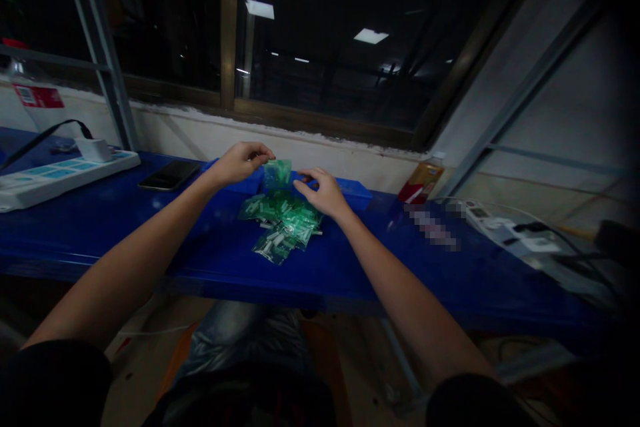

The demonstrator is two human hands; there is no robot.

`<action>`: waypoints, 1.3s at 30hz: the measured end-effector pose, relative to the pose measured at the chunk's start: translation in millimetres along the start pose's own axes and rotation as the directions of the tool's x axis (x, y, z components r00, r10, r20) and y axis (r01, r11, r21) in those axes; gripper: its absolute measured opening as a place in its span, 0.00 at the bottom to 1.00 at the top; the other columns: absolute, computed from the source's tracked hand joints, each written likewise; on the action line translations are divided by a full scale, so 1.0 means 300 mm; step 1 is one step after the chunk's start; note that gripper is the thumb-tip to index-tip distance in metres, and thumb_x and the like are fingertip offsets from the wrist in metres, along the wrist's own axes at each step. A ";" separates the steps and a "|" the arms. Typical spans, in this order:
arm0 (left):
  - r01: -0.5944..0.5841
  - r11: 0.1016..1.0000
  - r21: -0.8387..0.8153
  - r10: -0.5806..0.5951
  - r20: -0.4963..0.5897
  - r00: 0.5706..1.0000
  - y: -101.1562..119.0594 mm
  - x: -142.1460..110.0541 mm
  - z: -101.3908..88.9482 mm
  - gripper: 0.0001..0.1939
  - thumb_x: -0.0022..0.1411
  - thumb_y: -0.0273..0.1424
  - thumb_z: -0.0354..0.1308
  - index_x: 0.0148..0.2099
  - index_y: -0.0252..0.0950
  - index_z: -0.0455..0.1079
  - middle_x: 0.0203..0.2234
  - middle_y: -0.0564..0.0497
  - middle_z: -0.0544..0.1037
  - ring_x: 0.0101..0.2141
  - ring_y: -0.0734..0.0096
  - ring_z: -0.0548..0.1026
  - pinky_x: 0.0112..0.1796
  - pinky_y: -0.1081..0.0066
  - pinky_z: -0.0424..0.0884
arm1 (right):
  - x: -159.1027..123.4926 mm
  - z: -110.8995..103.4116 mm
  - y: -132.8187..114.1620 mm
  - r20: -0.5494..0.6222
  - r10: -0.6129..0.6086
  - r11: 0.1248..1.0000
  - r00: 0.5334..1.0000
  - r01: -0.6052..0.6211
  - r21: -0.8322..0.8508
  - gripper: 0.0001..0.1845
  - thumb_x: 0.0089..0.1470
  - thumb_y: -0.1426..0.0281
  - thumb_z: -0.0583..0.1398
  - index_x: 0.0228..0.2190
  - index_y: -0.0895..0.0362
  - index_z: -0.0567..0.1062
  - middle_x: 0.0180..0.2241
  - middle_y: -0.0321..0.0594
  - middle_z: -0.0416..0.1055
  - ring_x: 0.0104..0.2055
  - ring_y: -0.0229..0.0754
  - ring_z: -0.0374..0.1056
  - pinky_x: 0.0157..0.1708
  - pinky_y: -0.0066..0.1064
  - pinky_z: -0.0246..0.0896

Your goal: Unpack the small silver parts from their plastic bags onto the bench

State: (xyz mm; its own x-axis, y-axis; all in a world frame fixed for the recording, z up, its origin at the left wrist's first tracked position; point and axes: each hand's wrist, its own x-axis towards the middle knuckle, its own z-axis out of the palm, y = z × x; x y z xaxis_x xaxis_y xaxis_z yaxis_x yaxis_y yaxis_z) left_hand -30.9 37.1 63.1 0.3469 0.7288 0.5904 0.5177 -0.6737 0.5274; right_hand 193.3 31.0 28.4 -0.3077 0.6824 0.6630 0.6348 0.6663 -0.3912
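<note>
My left hand pinches the top corner of a small clear bag with green print, held up above the pile. To its right is my right hand, its thumb and forefinger apart beside the bag, with nothing visible between them. Beneath both hands lies a heap of similar green-printed bags, with small pale pieces visible in some of them. Blue trays stand behind the heap, partly hidden by my hands and the raised bag.
The blue tabletop carries a phone and a white power strip on the left. A red-labelled bottle stands farther back. At right are a brown and red drink container and another power strip with cords.
</note>
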 end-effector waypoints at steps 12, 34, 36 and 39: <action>-0.015 1.000 0.018 0.014 0.068 0.998 0.027 -0.025 0.098 0.14 0.55 0.28 0.47 0.42 0.31 0.70 0.30 0.49 0.75 0.31 0.72 0.69 0.34 0.71 0.64 | 0.008 0.026 -0.018 -0.038 0.219 0.888 0.975 -0.183 0.422 0.15 0.44 0.58 0.59 0.26 0.59 0.73 0.22 0.33 0.67 0.25 0.35 0.60 0.26 0.26 0.55; 0.202 0.892 -0.405 -0.262 -0.096 0.960 0.047 -0.020 0.118 0.08 0.51 0.32 0.54 0.27 0.32 0.68 0.21 0.53 0.69 0.25 0.75 0.65 0.28 0.74 0.61 | 0.018 0.035 -0.038 0.015 0.369 0.754 0.929 -0.309 0.580 0.14 0.41 0.59 0.60 0.21 0.57 0.67 0.19 0.32 0.64 0.21 0.32 0.59 0.22 0.25 0.53; 0.217 0.899 -0.381 -0.279 -0.114 0.954 0.050 -0.017 0.116 0.08 0.51 0.32 0.53 0.27 0.32 0.69 0.23 0.52 0.70 0.27 0.74 0.66 0.29 0.73 0.62 | 0.025 0.036 -0.045 -0.003 0.384 0.763 0.923 -0.316 0.564 0.14 0.42 0.58 0.60 0.21 0.57 0.67 0.18 0.31 0.62 0.19 0.32 0.57 0.20 0.25 0.52; 0.203 0.935 -0.292 -0.252 -0.139 0.958 0.049 -0.014 0.109 0.10 0.53 0.33 0.51 0.28 0.32 0.69 0.24 0.50 0.72 0.28 0.72 0.67 0.31 0.72 0.62 | 0.033 0.033 -0.050 -0.002 0.412 0.762 0.911 -0.343 0.549 0.15 0.42 0.58 0.60 0.20 0.56 0.66 0.16 0.30 0.59 0.18 0.32 0.54 0.19 0.25 0.49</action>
State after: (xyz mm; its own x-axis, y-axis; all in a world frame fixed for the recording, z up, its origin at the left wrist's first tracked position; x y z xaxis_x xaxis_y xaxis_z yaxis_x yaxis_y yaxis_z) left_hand 1.0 28.2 48.4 0.0927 0.8505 0.5178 0.3259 -0.5173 0.7913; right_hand 173.7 30.8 34.6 -0.0179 0.8957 0.4443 0.2008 0.4385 -0.8760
